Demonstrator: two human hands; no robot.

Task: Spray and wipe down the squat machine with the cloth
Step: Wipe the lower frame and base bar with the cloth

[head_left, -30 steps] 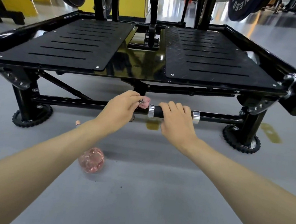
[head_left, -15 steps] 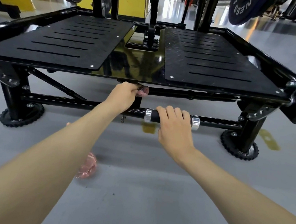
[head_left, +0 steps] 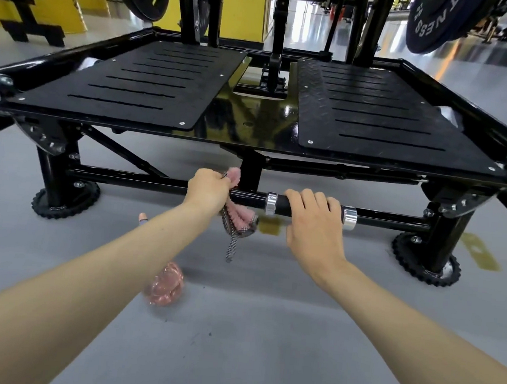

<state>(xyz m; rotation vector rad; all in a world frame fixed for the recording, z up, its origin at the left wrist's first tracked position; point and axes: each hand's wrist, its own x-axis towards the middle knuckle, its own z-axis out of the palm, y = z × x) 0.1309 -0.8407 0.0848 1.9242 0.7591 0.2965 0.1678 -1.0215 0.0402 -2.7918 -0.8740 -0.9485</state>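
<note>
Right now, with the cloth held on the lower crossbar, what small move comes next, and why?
Probably slide the left hand and cloth leftward along the crossbar: the cloth drapes over it beside the silver collar, and the right hand grips the handle section, blocking the other way.

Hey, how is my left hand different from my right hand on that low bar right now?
The left hand grips the pink cloth at the bar; the right hand holds no cloth. The left hand sits on plain bar left of the silver collars; the right hand curls over the black grip between them. Both are on the same low bar.
</note>
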